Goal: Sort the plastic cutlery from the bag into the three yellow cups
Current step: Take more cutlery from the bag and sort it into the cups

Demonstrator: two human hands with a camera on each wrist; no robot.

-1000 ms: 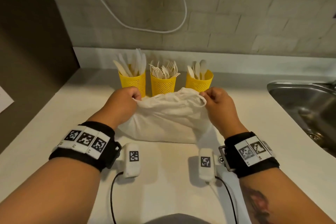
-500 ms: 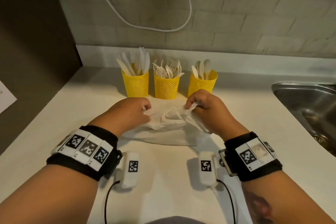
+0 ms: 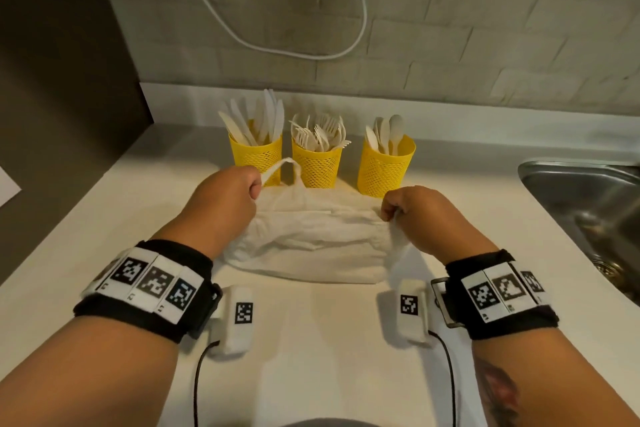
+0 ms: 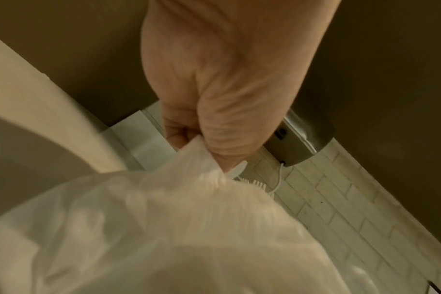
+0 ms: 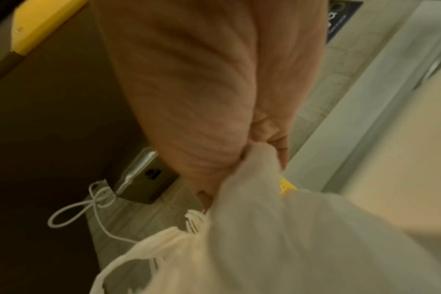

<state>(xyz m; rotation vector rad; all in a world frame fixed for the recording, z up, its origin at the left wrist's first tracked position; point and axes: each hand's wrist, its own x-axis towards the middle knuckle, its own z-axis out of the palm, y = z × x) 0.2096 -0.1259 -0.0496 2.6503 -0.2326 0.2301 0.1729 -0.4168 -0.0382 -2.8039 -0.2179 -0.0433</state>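
Observation:
A thin white plastic bag (image 3: 313, 241) lies flattened and spread on the counter in front of three yellow mesh cups. My left hand (image 3: 230, 196) pinches its left top edge (image 4: 196, 155), with a handle loop sticking up beside it. My right hand (image 3: 414, 210) pinches the right top edge (image 5: 252, 165). The left cup (image 3: 258, 158) holds white knives, the middle cup (image 3: 317, 163) holds forks, the right cup (image 3: 384, 166) holds spoons. Nothing bulges inside the bag.
A steel sink (image 3: 588, 204) is sunk into the counter (image 3: 311, 340) at the right. A brick wall with a hanging white cable (image 3: 311, 55) stands behind the cups. A dark panel (image 3: 52, 80) bounds the left side.
My hands were bunched together on the crumpled bag half a second ago; now they have pulled apart sideways, stretching the bag out flat and wide.

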